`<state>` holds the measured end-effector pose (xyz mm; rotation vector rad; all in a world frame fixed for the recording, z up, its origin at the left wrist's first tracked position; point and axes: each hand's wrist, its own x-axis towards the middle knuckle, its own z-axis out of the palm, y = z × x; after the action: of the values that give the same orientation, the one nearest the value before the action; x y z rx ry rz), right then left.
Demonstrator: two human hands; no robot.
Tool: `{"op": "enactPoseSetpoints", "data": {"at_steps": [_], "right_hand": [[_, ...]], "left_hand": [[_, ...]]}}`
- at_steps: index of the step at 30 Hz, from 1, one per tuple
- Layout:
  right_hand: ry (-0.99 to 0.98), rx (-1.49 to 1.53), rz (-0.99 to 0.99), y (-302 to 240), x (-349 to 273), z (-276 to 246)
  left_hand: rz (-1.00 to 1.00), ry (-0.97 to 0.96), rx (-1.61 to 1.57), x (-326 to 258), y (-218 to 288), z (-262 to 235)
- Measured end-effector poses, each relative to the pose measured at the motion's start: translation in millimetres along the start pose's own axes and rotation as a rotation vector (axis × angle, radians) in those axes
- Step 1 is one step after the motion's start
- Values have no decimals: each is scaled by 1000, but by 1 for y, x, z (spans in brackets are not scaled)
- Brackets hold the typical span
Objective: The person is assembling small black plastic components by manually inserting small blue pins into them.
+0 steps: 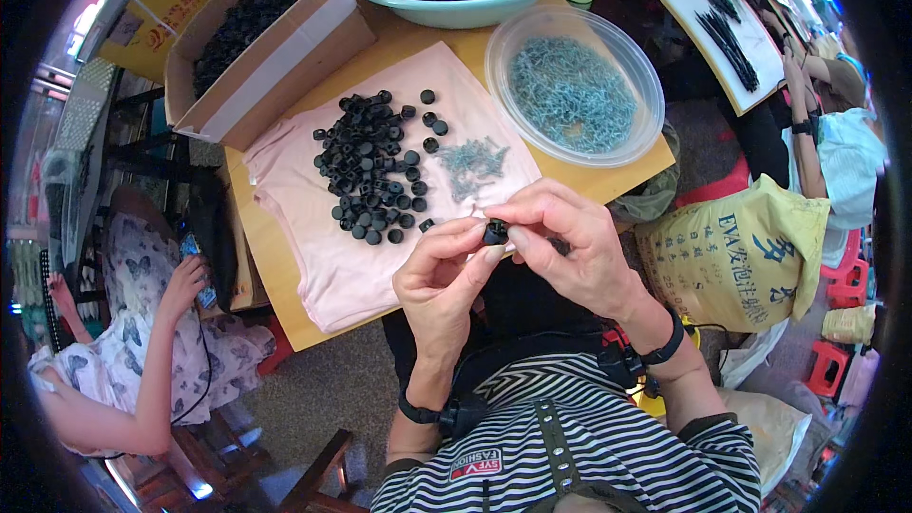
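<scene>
A small round black plastic cap (495, 232) is held up at the near right edge of the pink cloth (332, 290). My left hand (442, 266) pinches it from the left, thumb and fingertips closed. From the other side, the fingertips of my right hand (575, 242) close on the same cap; whether they also hold a screw is hidden. Beyond my hands, a small heap of silvery screws (470, 166) lies on the cloth. To its left spreads a pile of black caps (366, 157), several lying apart from the rest.
Behind the cloth stand a cardboard box (285, 57) of black parts, a pale green basin (456, 11) of black caps and a clear tub (655, 119) of screws. A yellow sack (731, 252) stands right of the table. People sit at left and far right.
</scene>
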<state>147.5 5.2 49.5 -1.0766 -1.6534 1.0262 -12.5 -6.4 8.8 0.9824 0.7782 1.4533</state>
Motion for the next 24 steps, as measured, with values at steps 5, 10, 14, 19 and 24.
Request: {"op": "enactPoseSetpoints", "data": {"at_steps": [5, 10, 14, 19, 24], "right_hand": [[44, -160, -120, -2, -3, 6], [109, -283, -232, 7, -1, 10], [150, -309, -279, 10, -3, 11], [159, -296, -297, 8, -3, 9], [133, -302, -327, 8, 2, 3]], "left_hand": [[-156, 60, -113, -1, 3, 2], [-190, 74, -175, -3, 2, 5], [-213, 66, -228, -5, 2, 6], [-220, 72, -272, -7, -1, 7], [-234, 68, -287, -5, -3, 8]]}}
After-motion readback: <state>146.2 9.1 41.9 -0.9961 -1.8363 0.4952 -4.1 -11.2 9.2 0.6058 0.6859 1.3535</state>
